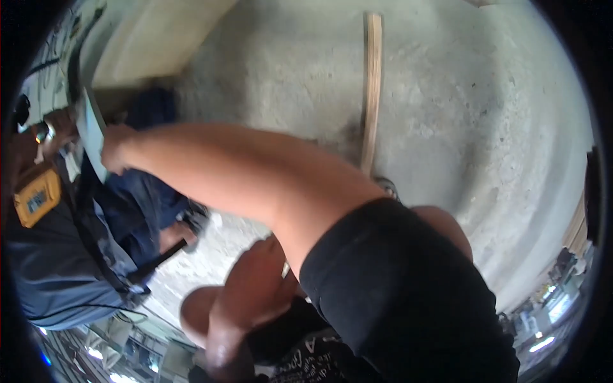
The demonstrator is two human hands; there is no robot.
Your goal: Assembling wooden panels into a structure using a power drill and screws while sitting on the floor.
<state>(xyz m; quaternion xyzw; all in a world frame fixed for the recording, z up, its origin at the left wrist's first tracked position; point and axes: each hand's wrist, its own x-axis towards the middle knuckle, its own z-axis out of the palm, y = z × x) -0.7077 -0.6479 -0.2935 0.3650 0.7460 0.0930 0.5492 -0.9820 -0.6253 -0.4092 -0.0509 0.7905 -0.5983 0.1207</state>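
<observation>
So, the right hand [116,148] is way out at the far left of the frame, on the end of a bare arm that comes out of a black short sleeve [396,300] at lower right. Its fingers look curled in tight around the edge of a thin, flat, pale grey-blue sheet [92,131]. It's a bit blurry, but it reads as a closed grip on that edge, with the knuckles facing the camera.

The sheet sits at upper left, just beside another person in grey-blue clothing [57,268] who has a yellow-orange boxy device [37,196] on them. Its long axis runs roughly up and down in the picture, with the top leaning slightly left. You mostly see it at a slant, so it looks like a narrow strip.

The left hand [225,341] is low in the middle, close to the body and next to the black fabric. It's dark and smeared, so honestly I can't tell whether the fingers are open or closed, or whether it's holding anything.

Behind all that is a rough grey concrete floor [472,115], with a long, narrow, light wooden strip [371,89] lying on it. The strip points straight away from the camera, well apart from both hands.
</observation>
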